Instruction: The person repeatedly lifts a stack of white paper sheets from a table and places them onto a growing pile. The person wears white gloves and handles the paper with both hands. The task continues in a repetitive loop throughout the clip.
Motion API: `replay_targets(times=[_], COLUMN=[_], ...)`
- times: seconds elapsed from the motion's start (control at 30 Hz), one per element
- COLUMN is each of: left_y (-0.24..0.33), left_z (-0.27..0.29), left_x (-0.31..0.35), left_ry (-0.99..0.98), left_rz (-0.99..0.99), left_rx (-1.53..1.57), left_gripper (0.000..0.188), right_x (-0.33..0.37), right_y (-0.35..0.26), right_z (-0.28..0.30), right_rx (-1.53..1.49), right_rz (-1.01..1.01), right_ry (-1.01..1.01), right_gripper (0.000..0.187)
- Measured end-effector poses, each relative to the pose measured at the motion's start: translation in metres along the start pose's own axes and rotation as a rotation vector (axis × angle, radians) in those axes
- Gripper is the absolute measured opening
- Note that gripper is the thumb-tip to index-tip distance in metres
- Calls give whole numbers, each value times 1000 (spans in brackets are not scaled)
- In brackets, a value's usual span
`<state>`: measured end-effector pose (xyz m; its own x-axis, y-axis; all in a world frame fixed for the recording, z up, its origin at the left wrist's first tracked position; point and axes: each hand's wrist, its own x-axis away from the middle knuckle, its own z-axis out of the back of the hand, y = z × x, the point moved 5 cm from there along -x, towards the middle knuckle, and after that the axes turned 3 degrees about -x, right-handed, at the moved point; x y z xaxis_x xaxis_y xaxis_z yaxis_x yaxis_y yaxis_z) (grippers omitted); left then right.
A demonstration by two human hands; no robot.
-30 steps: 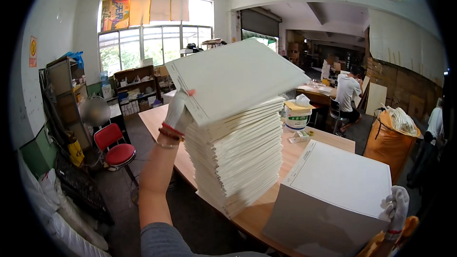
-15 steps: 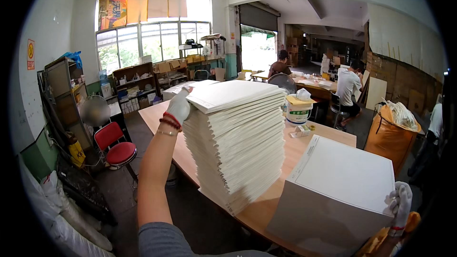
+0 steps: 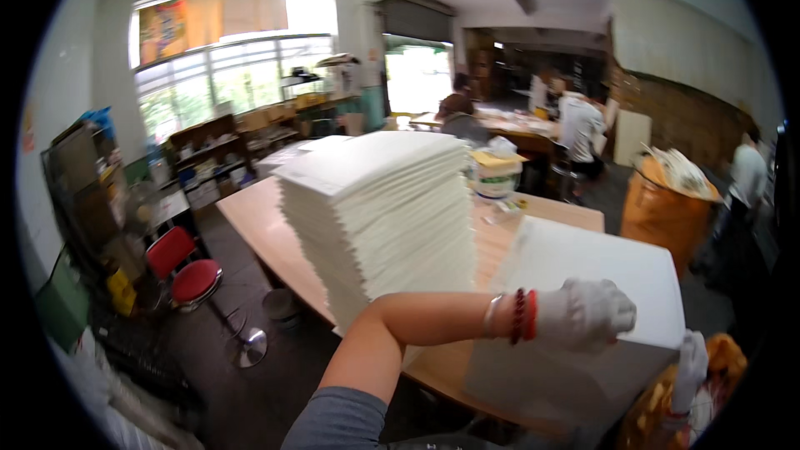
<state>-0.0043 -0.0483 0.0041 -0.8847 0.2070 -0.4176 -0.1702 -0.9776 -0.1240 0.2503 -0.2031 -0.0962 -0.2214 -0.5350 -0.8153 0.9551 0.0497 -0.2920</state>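
Observation:
A tall stack of white sheets [image 3: 383,208], wavy at its sides, stands on the wooden table [image 3: 250,208]. To its right is a second white stack or block [image 3: 592,258], smooth-sided with a pale top. My left hand [image 3: 583,312], in a white glove with red bracelets at the wrist, reaches across over the front of this second stack. Its fingers are curled closed; whatever they may hold is hidden. Beside the second stack's near right corner is my right hand [image 3: 690,367], also gloved, its blurred fingers pointing up and looking stretched. Contact there is unclear.
A white bucket [image 3: 497,179] with a yellow lid stands behind the stacks, near small boxes [image 3: 502,213]. An orange sack [image 3: 667,208] stands at right. A red stool [image 3: 196,279] is left of the table. Several people sit or stand farther off.
My left hand has left the tall stack's upper left edge and swung right, over the second stack. My right hand has dropped slightly at the corner. The view has shifted rightward.

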Motion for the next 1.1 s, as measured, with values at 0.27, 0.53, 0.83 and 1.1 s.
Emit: replay_targets(times=[0.27, 0.53, 0.83, 1.1], left_y=[-37, -38, -41, -30], left_z=[-57, -41, -37, -26], left_x=[-16, -26, -24, -23], left_ry=[51, -79, -160, 44], left_rz=[-6, 145, 399, 111], left_rx=[95, 465, 555, 309], left_gripper=[12, 5, 26, 35], right_x=[-43, -94, -87, -90], right_y=[-72, -90, -71, -68], right_z=[-18, -21, -24, -26], right_rx=[564, 37, -97, -237], right_rz=[471, 331, 173, 90], right_ry=[218, 349, 361, 356], right_gripper=[17, 10, 7, 21])
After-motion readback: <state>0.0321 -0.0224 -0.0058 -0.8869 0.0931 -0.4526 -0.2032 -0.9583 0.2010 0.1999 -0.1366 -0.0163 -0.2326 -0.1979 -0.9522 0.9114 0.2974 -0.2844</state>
